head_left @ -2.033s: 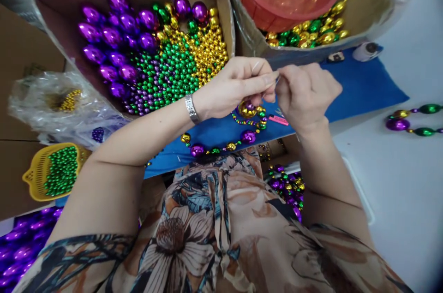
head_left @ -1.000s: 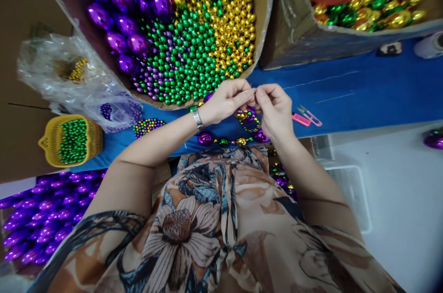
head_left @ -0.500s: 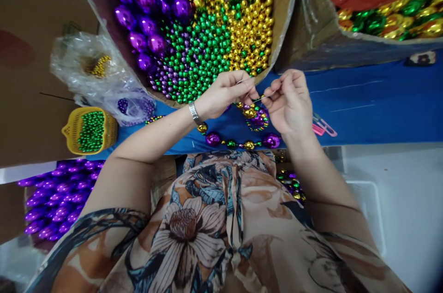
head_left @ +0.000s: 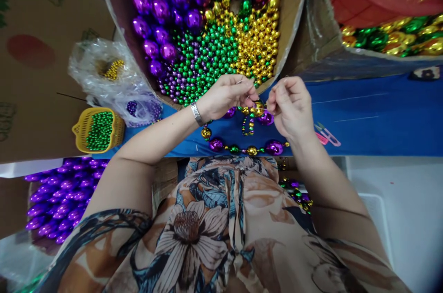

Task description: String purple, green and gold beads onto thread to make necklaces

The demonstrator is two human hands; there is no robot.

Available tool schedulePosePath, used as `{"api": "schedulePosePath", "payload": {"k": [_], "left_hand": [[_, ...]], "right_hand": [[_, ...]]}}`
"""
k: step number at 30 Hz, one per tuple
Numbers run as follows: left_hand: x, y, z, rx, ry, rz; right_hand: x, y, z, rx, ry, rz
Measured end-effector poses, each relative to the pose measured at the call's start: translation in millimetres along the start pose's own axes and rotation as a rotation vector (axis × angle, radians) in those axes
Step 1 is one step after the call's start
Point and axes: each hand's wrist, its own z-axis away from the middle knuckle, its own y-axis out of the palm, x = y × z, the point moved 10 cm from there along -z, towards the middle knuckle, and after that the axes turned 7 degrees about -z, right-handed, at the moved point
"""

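Note:
A thin white string (head_left: 262,109) runs between my hands. My left hand (head_left: 232,95), with a metal bracelet (head_left: 196,114) at its wrist, pinches one part of it. My right hand (head_left: 292,104) is closed on the string on the other side, its fingertips pressed together. Below both hands lies a bead garland (head_left: 216,144) of large purple, gold and green beads, on a blue cloth (head_left: 360,138). A short loop of small beads (head_left: 248,125) hangs or lies just under the fingers. Part of the garland is hidden behind my hands.
Beyond my hands stands a cardboard box (head_left: 294,30) of purple, green and gold beads. Another box (head_left: 380,53) with a red basket (head_left: 363,2) is at right. At left are a yellow basket (head_left: 80,134) and plastic bags (head_left: 92,60). Pink clips (head_left: 332,136) lie at right.
My right hand's fingers have curled further closed around the string. The small bead loop under my hands has shifted and hangs straighter. The whole view has moved slightly.

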Motion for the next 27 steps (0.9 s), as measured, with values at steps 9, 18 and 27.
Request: {"api": "schedulePosePath", "payload": {"k": [9,18,27], "left_hand": [[-10,-4,5,0.002,0.062,-0.044],[-30,-2,10,0.053,0.183,-0.072],[-41,-3,7,0.024,0.198,-0.092]], "right_hand": [[2,10,2,0.046,-0.061,0.112],[20,21,-4,0.227,-0.153,0.275],[-2,36,-10,0.381,0.044,0.147]]}}
